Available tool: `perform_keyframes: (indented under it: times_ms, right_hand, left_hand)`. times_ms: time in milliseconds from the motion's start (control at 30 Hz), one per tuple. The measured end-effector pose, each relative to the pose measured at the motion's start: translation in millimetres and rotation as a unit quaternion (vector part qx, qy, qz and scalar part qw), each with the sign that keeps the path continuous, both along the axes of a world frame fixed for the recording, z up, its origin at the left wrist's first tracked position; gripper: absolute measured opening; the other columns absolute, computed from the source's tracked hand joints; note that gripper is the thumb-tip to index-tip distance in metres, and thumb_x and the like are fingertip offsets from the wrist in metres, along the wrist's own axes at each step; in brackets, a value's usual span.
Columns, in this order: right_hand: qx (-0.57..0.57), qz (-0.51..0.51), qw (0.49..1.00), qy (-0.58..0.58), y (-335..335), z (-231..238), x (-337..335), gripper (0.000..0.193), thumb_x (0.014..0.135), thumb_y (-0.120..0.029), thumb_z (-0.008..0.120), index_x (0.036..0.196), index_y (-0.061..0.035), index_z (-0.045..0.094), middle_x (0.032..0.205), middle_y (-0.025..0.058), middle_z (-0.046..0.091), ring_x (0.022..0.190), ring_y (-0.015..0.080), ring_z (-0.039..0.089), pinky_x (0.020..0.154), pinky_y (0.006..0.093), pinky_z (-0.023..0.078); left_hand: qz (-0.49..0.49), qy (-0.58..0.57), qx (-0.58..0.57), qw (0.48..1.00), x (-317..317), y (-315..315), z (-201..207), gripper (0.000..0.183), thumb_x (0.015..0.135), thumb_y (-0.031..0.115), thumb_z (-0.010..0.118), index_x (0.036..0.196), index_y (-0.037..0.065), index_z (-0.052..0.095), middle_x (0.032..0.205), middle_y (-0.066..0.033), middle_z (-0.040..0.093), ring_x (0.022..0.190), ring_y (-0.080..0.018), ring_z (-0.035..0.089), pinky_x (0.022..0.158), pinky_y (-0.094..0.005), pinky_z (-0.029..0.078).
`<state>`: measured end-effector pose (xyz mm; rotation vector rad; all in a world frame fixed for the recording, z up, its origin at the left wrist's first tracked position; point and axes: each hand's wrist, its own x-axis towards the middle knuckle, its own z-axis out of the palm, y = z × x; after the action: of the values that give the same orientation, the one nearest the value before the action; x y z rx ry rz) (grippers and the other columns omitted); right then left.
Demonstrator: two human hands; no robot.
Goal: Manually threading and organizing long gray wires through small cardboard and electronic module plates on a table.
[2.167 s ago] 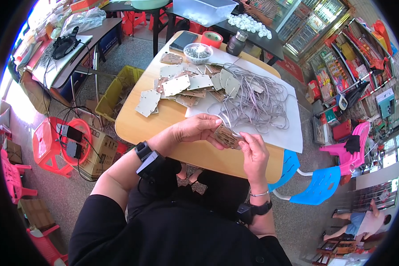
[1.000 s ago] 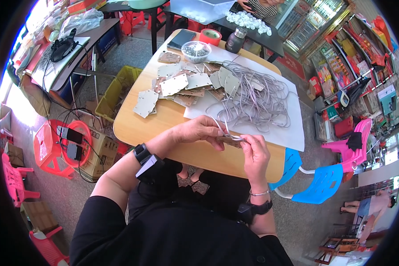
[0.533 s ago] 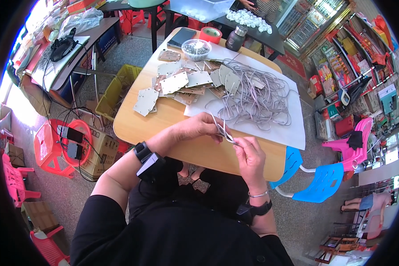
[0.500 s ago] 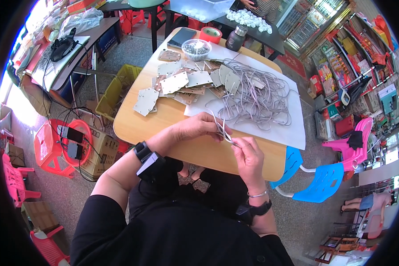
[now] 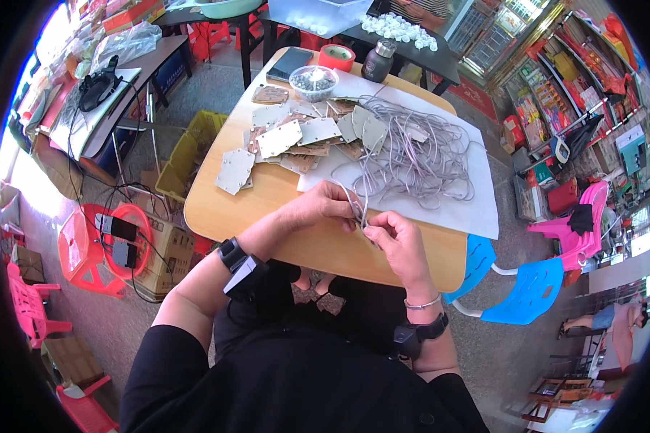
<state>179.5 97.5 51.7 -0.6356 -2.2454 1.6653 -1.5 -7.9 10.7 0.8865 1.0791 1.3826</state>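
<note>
Over the near edge of the table, both my hands pinch a thin grey cord (image 5: 366, 189). My left hand (image 5: 323, 207) grips it between thumb and fingers, and strands stick up above the fingertips. My right hand (image 5: 401, 242) is closed on the same cord, its fingertips almost touching the left ones. Whether the strands cross or are looped there is too small to tell. Beyond my hands lies a tangled heap of grey cord (image 5: 440, 173) on a white sheet (image 5: 484, 189). Left of it is a pile of flat plates (image 5: 279, 138), pale on one side and brownish on others.
A clear tub of small metal parts (image 5: 315, 81), a roll of red tape (image 5: 337, 57), a dark bottle (image 5: 378, 61) and a phone (image 5: 289, 63) stand at the table's far end. A blue chair (image 5: 521, 292) is at the right corner, a yellow crate (image 5: 191, 159) at the left.
My right hand has moved left and up, closing the gap to my left hand. Less cord shows between them now. The left hand has barely shifted.
</note>
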Motion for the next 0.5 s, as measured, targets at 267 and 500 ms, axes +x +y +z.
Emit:
perform_keyframes:
  times_ms: [267,500]
  right_hand:
    - [-0.148,-0.029,0.988,0.013,-5,-8,4,0.009,0.081,-0.009,0.063,0.080,-0.0010,0.059,0.066,-0.0017,0.056,0.057,0.0030,0.046,0.051,0.0186,0.036]
    - [-0.266,-0.051,0.962,0.041,-11,-16,14,0.006,0.081,-0.009,0.061,0.081,-0.0034,0.059,0.068,-0.0012,0.056,0.057,0.0041,0.046,0.054,0.0180,0.038]
  left_hand:
    - [-0.013,0.023,-0.016,1.000,3,-1,-2,0.025,0.080,0.013,0.064,0.099,-0.004,0.065,0.084,-0.0081,0.066,0.074,-0.0121,0.063,0.069,-0.0249,0.050]
    - [-0.034,0.033,-0.040,0.998,8,-3,5,0.023,0.078,0.011,0.062,0.095,-0.004,0.066,0.081,-0.0088,0.067,0.072,-0.0130,0.063,0.068,-0.0250,0.051]
